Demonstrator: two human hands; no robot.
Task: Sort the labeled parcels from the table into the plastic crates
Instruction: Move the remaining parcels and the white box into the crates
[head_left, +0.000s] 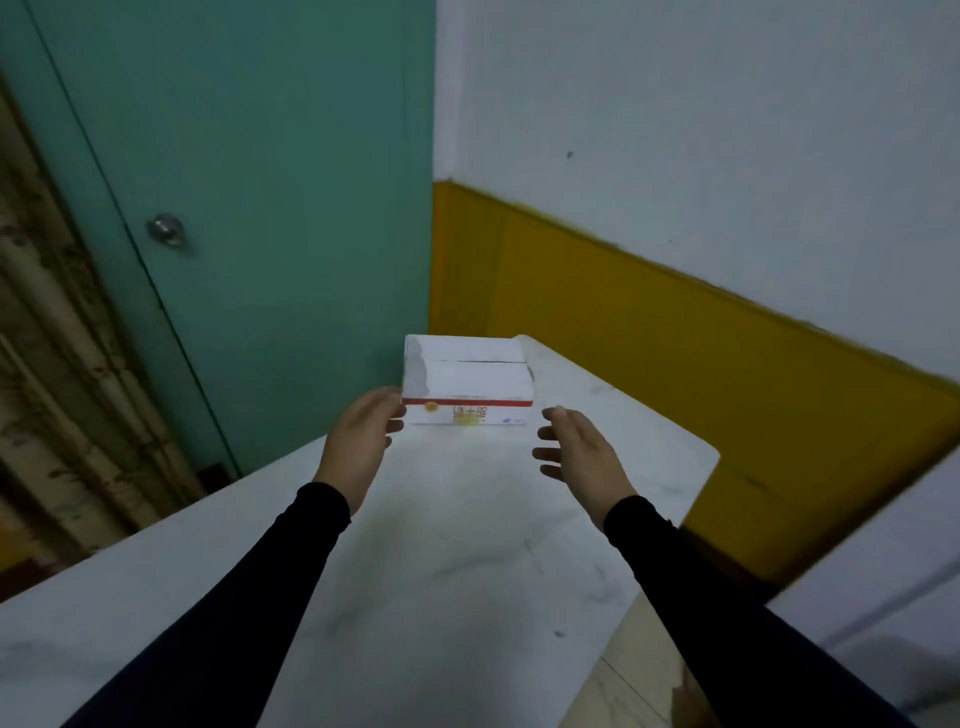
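Note:
A white parcel box (467, 376) with a red stripe and printed lettering on its near side sits at the far end of the white table (441, 561). My left hand (358, 441) reaches to the box's left near corner, fingers straight and touching or nearly touching it. My right hand (576, 449) hovers a short way off the box's right near corner, fingers relaxed and spread, holding nothing. Both arms wear black sleeves. No crates are in view.
A green door (234, 208) with a round metal knob (166, 228) stands behind the table on the left. A white wall with a yellow lower band (675, 353) runs along the right. Tiled floor (639, 675) shows past the table's right edge.

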